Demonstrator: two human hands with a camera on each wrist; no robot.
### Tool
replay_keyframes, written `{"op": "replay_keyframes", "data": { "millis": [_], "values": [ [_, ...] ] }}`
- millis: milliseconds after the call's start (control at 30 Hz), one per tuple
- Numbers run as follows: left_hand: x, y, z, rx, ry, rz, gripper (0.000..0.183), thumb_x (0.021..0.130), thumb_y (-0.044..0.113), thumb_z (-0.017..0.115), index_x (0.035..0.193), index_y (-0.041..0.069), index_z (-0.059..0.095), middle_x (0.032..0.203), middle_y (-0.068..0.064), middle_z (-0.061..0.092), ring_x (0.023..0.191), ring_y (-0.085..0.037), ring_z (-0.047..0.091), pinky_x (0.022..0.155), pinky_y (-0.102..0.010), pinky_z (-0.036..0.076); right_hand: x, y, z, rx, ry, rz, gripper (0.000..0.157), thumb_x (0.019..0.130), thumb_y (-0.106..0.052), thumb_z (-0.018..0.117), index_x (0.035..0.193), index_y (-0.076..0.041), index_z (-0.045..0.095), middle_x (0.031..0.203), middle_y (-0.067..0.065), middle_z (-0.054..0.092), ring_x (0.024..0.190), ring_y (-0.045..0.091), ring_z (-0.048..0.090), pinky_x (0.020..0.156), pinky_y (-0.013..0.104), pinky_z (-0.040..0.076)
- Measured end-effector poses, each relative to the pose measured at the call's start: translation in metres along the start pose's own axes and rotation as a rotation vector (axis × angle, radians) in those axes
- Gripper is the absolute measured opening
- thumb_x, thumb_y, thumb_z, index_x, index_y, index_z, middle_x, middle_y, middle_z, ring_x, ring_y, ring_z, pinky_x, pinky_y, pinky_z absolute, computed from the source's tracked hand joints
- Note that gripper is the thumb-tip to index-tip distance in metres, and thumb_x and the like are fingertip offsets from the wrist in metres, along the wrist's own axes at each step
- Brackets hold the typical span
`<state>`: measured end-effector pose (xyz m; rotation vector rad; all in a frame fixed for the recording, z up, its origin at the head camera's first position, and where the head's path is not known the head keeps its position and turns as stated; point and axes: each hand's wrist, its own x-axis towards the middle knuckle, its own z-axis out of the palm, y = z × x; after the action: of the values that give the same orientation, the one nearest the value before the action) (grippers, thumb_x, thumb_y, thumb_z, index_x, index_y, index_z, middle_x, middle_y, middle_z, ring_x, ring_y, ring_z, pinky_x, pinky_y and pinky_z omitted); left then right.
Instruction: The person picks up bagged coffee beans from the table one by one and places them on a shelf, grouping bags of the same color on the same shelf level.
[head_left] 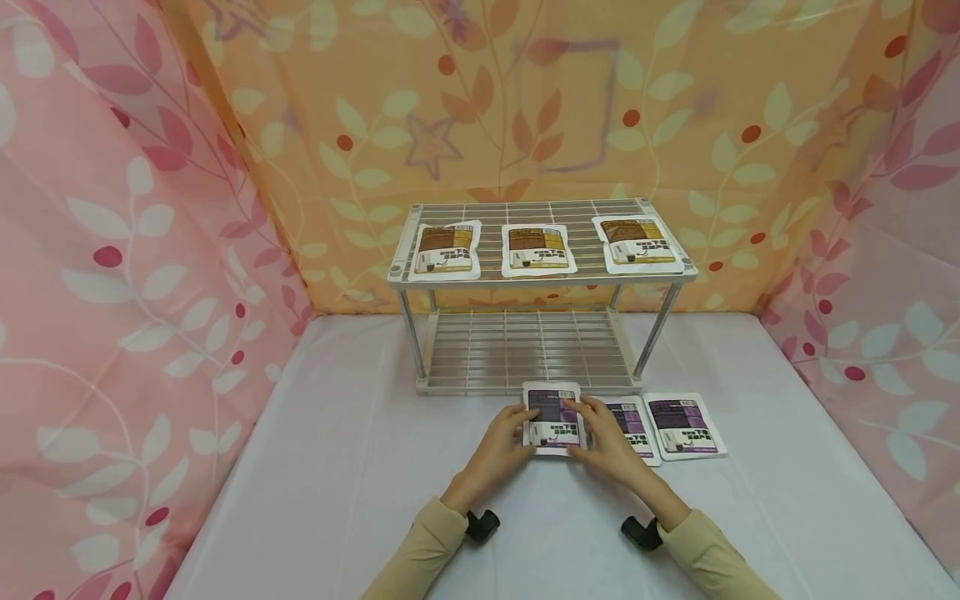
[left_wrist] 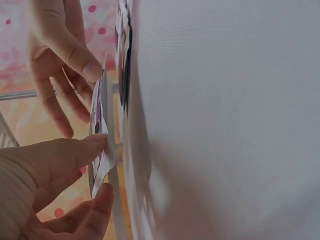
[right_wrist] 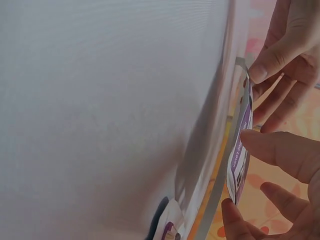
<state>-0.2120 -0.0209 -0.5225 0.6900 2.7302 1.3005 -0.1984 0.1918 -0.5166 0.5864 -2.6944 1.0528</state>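
Observation:
A white pouch with a purple and dark label [head_left: 553, 425] is held upright between both hands, raised off the white table in the wrist views. My left hand [head_left: 501, 442] pinches its left edge, thumb on one face and fingers at the other. On the opposite edge, my right hand [head_left: 609, 442] grips it the same way; its thumb [right_wrist: 272, 147] lies near the label. Two similar purple pouches lie to the right: the nearer one [head_left: 636, 429] is partly covered by my right hand, and the other purple pouch [head_left: 684, 427] is fully visible.
Behind the hands stands a two-tier wire rack [head_left: 525, 282]. Its top shelf carries a left brown pouch [head_left: 446, 250], a middle brown pouch [head_left: 537, 248] and a right brown pouch [head_left: 637, 242]. Floral cloth [head_left: 360, 167] encloses the table [head_left: 337, 467] at the back and sides.

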Motion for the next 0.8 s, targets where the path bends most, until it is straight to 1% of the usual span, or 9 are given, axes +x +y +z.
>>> {"op": "replay_keyframes", "data": {
  "millis": [100,167,200,300,400,567,667,800],
  "values": [
    [0.001,0.001,-0.003,-0.037,0.028,0.006,0.056,0.077,0.004,0.073,0.129,0.005,0.054,0.136,-0.019,0.043,0.097,-0.025,0.059,0.079,-0.024,0.052,0.002,0.0,-0.001,-0.008,0.015,-0.026,0.075,0.064,-0.003,0.081,0.132,-0.004,0.049,0.134,0.033,0.036,0.108,0.044,0.047,0.081,0.054,0.049],
    [0.002,0.0,-0.005,-0.056,0.048,0.013,0.056,0.075,0.002,0.073,0.128,0.004,0.054,0.137,-0.019,0.043,0.095,-0.025,0.059,0.078,-0.023,0.052,0.003,0.0,-0.001,-0.005,0.021,-0.044,0.076,0.064,-0.003,0.081,0.132,-0.004,0.049,0.134,0.033,0.035,0.114,0.048,0.043,0.083,0.055,0.049],
    [0.003,0.0,-0.005,-0.062,0.057,0.018,0.056,0.075,0.002,0.074,0.128,0.004,0.054,0.137,-0.019,0.043,0.096,-0.025,0.059,0.078,-0.023,0.052,0.004,0.0,-0.001,-0.006,0.023,-0.051,0.076,0.063,-0.003,0.082,0.132,-0.005,0.049,0.135,0.033,0.035,0.116,0.049,0.041,0.083,0.056,0.048],
    [0.003,-0.002,-0.007,-0.089,0.081,0.037,0.056,0.075,0.0,0.074,0.127,0.002,0.054,0.137,-0.019,0.042,0.1,-0.028,0.058,0.081,-0.028,0.053,0.006,-0.001,0.0,-0.014,0.023,-0.064,0.078,0.062,-0.003,0.082,0.133,-0.005,0.049,0.136,0.032,0.034,0.118,0.049,0.039,0.084,0.057,0.047],
    [0.003,-0.003,-0.009,-0.104,0.096,0.042,0.056,0.074,-0.001,0.074,0.127,0.001,0.054,0.135,-0.019,0.043,0.099,-0.029,0.058,0.081,-0.031,0.054,0.008,-0.002,0.001,-0.012,0.011,-0.065,0.081,0.061,-0.002,0.083,0.134,-0.004,0.048,0.138,0.032,0.031,0.115,0.046,0.042,0.084,0.057,0.047],
    [0.003,-0.005,-0.014,-0.104,0.117,0.021,0.056,0.072,-0.001,0.075,0.125,0.0,0.056,0.133,-0.018,0.045,0.096,-0.028,0.06,0.079,-0.029,0.054,0.011,-0.006,0.003,0.0,-0.004,-0.054,0.084,0.062,-0.001,0.083,0.136,-0.003,0.044,0.142,0.031,0.026,0.109,0.039,0.047,0.082,0.051,0.049],
    [0.004,-0.005,-0.017,-0.113,0.127,0.009,0.053,0.073,-0.001,0.075,0.123,-0.001,0.057,0.132,-0.018,0.045,0.096,-0.029,0.06,0.08,-0.029,0.054,0.015,-0.009,0.003,0.007,0.004,-0.049,0.083,0.063,-0.002,0.082,0.137,-0.001,0.044,0.142,0.031,0.026,0.111,0.04,0.048,0.084,0.05,0.049],
    [0.005,-0.008,-0.022,-0.126,0.142,0.017,0.05,0.074,-0.002,0.073,0.121,-0.003,0.058,0.132,-0.018,0.044,0.098,-0.032,0.06,0.081,-0.03,0.054,0.021,-0.013,0.004,0.014,0.025,-0.061,0.081,0.064,-0.001,0.081,0.135,0.003,0.043,0.143,0.029,0.028,0.114,0.04,0.048,0.087,0.049,0.049]
  ]
}}
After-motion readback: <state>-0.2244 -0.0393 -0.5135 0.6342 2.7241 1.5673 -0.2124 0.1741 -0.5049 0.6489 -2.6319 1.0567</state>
